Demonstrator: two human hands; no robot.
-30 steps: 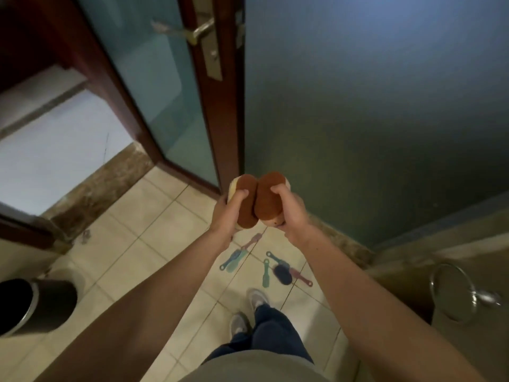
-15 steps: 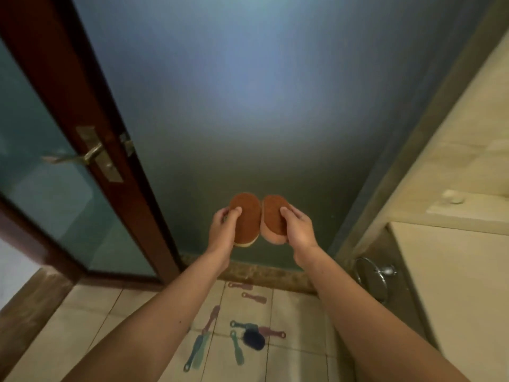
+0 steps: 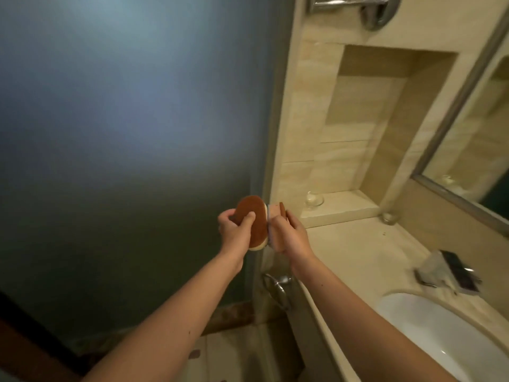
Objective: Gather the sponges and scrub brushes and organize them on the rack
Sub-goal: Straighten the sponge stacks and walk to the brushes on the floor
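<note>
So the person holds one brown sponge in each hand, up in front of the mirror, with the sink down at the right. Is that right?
Not quite. In the head view the left hand and right hand each hold a brown sponge, but in front of the frosted glass panel, not the mirror. The sink is indeed at the lower right.

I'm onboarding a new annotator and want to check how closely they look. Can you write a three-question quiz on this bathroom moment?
1. True or false: each hand holds one sponge.
2. Which side of the left sponge faces the camera? A) brown scrub face B) pale foam C) blue handle
3. Fill in: the white basin lies at the lower ____ of the view.

Key
1. True: the left hand and the right hand each close a grip on one, the right sponge seen nearly edge-on.
2. A
3. right
</note>
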